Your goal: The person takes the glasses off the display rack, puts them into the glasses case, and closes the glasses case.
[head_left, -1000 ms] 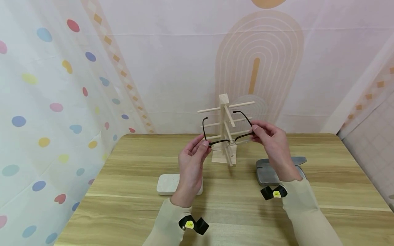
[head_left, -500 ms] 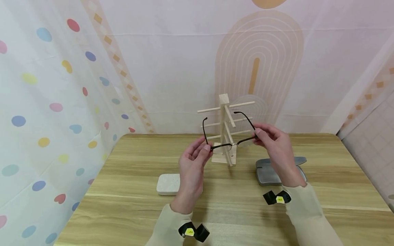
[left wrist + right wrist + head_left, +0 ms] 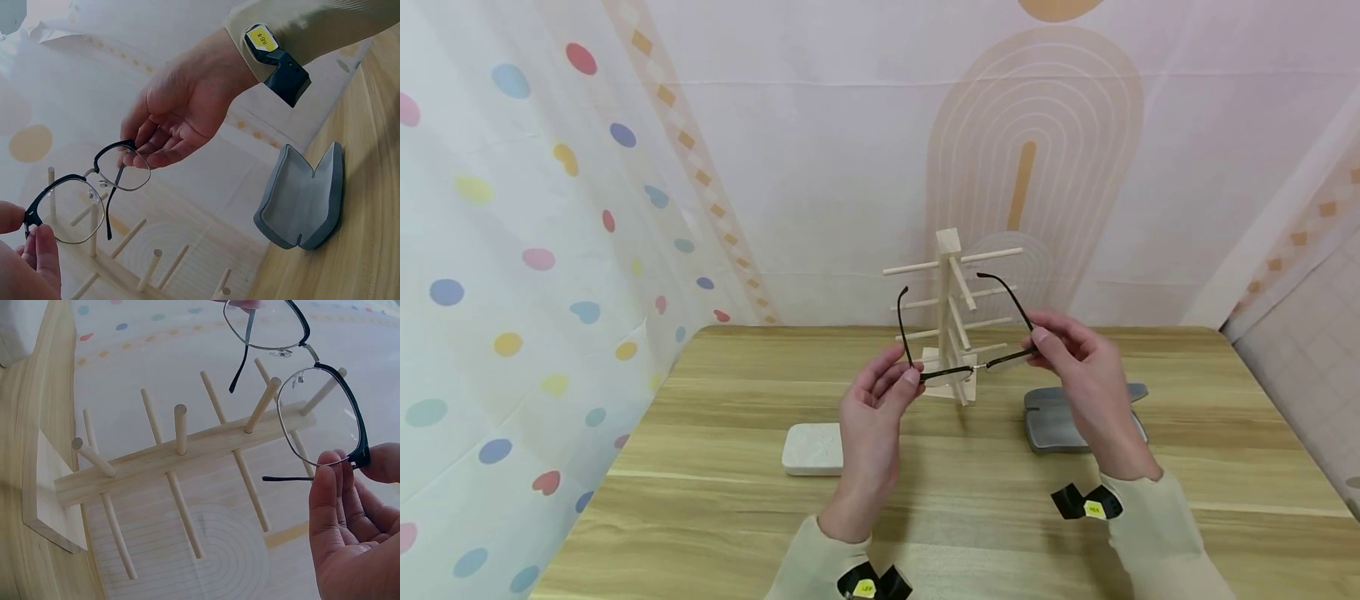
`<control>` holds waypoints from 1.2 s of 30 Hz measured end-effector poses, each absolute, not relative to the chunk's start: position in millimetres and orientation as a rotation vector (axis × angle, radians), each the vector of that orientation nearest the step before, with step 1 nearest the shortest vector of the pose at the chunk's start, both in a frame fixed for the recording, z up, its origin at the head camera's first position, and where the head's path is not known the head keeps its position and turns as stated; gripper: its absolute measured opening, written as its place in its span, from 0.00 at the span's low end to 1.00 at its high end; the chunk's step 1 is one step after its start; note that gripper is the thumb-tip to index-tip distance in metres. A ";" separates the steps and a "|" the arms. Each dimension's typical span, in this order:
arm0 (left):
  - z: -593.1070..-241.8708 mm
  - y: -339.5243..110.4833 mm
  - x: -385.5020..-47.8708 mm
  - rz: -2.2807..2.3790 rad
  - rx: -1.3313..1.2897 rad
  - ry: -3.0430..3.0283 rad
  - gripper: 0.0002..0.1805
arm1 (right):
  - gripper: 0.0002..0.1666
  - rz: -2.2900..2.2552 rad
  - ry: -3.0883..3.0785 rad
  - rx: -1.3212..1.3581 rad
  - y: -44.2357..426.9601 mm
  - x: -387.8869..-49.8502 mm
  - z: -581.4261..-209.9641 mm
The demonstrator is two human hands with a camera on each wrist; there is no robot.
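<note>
A pair of eyeglasses (image 3: 946,373) with a dark browline and thin metal lower rims is held up in both hands, its temples unfolded and pointing away from the person. My left hand (image 3: 874,421) pinches the left corner by the hinge. At the other corner, my right hand (image 3: 1086,379) pinches the frame between thumb and fingers. Just behind the glasses stands a wooden peg display rack (image 3: 950,287); in the right wrist view its post (image 3: 181,453) carries several round pegs. The rack's lower part is partly covered by the glasses in the head view.
A grey glasses case (image 3: 1052,421) lies open on the table right of the rack, partly behind the right hand; its hinged halves (image 3: 303,197) show in the left wrist view. A white case (image 3: 812,450) sits left, partly hidden by the left hand. A patterned curtain (image 3: 820,167) hangs behind the table (image 3: 700,500).
Both hands have drawn the glasses lower and nearer the person, slightly to the right, away from the rack. The grip at both corners stays the same. Rack and cases have not moved.
</note>
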State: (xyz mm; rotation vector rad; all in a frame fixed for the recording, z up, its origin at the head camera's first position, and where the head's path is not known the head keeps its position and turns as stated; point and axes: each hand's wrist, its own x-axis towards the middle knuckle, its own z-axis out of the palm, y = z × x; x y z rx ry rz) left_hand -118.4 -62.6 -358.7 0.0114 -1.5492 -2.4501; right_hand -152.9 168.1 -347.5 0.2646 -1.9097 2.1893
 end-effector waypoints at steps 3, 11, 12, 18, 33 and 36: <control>-360.8 -61.7 -115.9 -2.436 -0.010 -1.555 0.20 | 0.17 2.178 -1.917 0.263 169.5 -148.5 -347.7; -364.7 -60.2 -108.9 -2.458 -0.041 -1.536 0.20 | 0.19 2.113 -1.965 0.229 172.8 -135.9 -348.5; -365.1 -60.1 -108.0 -2.461 -0.038 -1.538 0.21 | 0.19 2.108 -1.967 0.228 173.2 -134.5 -348.8; -369.4 -62.5 -104.1 -2.462 -0.038 -1.572 0.23 | 0.20 2.091 -1.972 0.235 173.9 -127.6 -352.9; -384.7 -71.1 -93.8 -2.449 -0.074 -1.626 0.27 | 0.20 1.856 -2.181 0.243 179.3 -107.8 -368.5; -386.9 -72.5 -92.2 -2.438 -0.072 -1.643 0.28 | 0.18 1.825 -2.166 0.277 177.8 -105.2 -372.9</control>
